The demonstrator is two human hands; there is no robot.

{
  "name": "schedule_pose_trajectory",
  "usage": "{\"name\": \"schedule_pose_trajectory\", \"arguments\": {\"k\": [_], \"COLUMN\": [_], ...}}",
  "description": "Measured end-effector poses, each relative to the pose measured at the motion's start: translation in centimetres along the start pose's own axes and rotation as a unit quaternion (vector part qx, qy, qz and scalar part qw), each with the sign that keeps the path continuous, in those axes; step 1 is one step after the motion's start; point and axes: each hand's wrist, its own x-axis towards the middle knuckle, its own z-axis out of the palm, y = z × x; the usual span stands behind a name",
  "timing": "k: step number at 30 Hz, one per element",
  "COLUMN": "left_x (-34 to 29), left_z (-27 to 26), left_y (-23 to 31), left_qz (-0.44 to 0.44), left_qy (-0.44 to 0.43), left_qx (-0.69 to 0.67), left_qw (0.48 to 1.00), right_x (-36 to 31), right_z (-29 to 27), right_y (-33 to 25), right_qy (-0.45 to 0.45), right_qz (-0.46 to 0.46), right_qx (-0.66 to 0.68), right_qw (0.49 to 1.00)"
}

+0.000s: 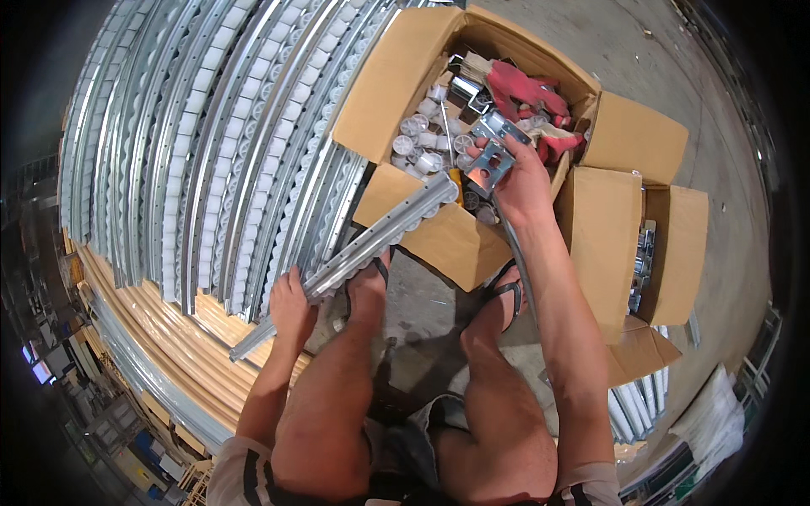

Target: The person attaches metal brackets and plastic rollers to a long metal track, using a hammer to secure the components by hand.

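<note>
My left hand [291,305] is closed around the lower part of a metal roller track [380,232], which slants up to the right with white wheels along one edge. My right hand [525,181] grips shiny bent metal brackets [489,167] above an open cardboard box [384,93]. Inside that box lie loose white wheels [426,156], red-and-cream work gloves [519,88] and more metal pieces. A thin metal shaft with a yellow handle [456,180], looking like a screwdriver, leans at the box's near side. The track's upper end reaches over the near box flap.
Long roller tracks [194,152] are stacked at the left, above tan tubes [160,337]. Another open box [603,244] with metal parts stands at the right. Beyond it are bundled metal profiles [633,413] and a white plastic bag [713,413]. My sandalled feet are below the large box.
</note>
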Motion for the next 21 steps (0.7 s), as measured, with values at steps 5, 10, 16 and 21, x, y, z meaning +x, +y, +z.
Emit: {"name": "schedule_pose_trajectory", "arguments": {"k": [5,10,16,21], "left_x": [1.4,6.1,8.3,9.9], "left_z": [-4.6,-2.3,-0.5,-5.4], "left_y": [6.2,10.9,10.3,9.4], "left_qz": [0.115,0.220,0.188,0.210], "left_qy": [-0.002,0.155,0.161,-0.001], "left_qx": [-0.108,-0.128,-0.106,-0.230], "left_qw": [0.988,0.955,0.963,0.950], "right_x": [-0.7,-0.7,-1.5,-2.5], "right_z": [-2.0,-1.2,-0.6,-0.6], "right_y": [-0.4,0.8,0.5,0.2], "right_qy": [0.051,0.046,0.072,0.063], "right_qz": [-0.025,-0.038,-0.075,-0.079], "right_qx": [0.031,0.039,-0.013,-0.029], "right_qw": [0.998,0.997,0.994,0.994]}}
